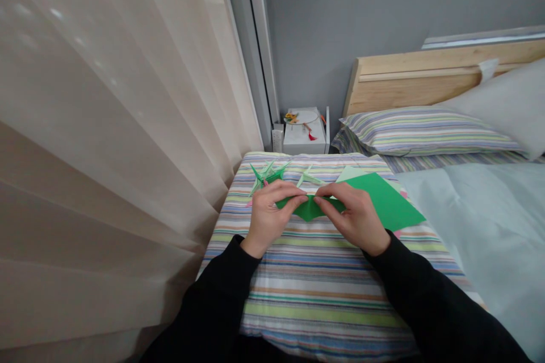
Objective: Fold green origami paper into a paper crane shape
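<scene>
Left hand point(272, 210) and right hand point(355, 212) are pinching the paper point(309, 211) (near its middle), likely keeping it steady. Sheets point(392, 203) are lying within reach.

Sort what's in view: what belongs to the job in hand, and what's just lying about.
Belongs: green paper pinched by left hand and right hand; probably the flat green sheet and folded green pieces.
Lying about, apparently: red tassel on the white cabinet; striped pillow.
</scene>
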`<state>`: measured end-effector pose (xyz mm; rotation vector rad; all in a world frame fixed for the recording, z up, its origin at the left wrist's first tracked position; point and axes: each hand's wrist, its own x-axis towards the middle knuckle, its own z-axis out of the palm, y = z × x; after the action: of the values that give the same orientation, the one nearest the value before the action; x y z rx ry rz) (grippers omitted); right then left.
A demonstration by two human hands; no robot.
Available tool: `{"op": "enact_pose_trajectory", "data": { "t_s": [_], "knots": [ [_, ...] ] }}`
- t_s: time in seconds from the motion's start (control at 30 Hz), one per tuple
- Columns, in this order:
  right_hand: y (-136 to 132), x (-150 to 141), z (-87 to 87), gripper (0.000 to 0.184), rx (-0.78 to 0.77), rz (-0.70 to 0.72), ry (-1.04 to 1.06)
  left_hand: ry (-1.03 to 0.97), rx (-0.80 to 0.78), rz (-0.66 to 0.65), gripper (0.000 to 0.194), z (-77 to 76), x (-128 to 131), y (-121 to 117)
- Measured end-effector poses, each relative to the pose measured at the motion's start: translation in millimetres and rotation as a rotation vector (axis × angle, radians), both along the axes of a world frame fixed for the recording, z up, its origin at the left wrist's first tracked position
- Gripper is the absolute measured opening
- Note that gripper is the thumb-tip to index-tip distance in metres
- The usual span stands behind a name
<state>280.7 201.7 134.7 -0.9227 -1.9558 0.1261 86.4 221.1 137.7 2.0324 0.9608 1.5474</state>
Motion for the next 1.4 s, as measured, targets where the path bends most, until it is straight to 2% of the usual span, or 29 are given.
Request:
{"op": "enact_pose_trajectory", "data": {
  "t_s": [0.13, 0.3, 0.5, 0.67, 0.87, 0.97, 1.1, 1.2, 1.33, 1.4],
  "knots": [
    [-1, -2, -0.9, 0.006, -0.013, 0.036, -0.011, -0.030, 0.030, -0.088, 0.003, -1.1, 1, 1],
    [-3, -3, -0.4, 0.005, -0.035, 0.057, 0.013, -0.073, -0.006, -0.139, 0.005, -0.9, 1, 1],
    [-3, -4, 1.6, 0.007, -0.049, 0.086, 0.092, -0.078, -0.071, -0.146, 0.006, 0.2, 2, 1],
    [-1, -2, 1.8, 0.005, 0.002, 0.052, 0.066, -0.043, -0.101, -0.152, 0.005, -2.7, 1, 3],
    [-4, -5, 3.2, 0.009, -0.129, 0.104, 0.146, -0.073, -0.148, -0.152, 0.006, -0.8, 3, 2],
    [-5, -9, 2.4, 0.009, -0.192, 0.083, 0.226, -0.073, -0.195, -0.125, 0.006, -0.6, 5, -1],
    [-2, -13, -2.5, 0.009, -0.247, 0.057, 0.320, -0.039, -0.316, -0.162, 0.018, -6.0, 9, -2],
    [3, -12, -8.0, 0.009, -0.253, -0.008, 0.343, 0.019, -0.398, -0.184, 0.022, -11.3, 11, 0],
    [7, -11, -12.9, 0.008, -0.242, -0.082, 0.357, 0.186, -0.416, -0.205, 0.027, -15.4, 12, 2],
    [6, -11, -13.3, 0.007, -0.229, -0.088, 0.346, 0.189, -0.436, -0.234, 0.028, -16.4, 12, 2]
  ]
}}
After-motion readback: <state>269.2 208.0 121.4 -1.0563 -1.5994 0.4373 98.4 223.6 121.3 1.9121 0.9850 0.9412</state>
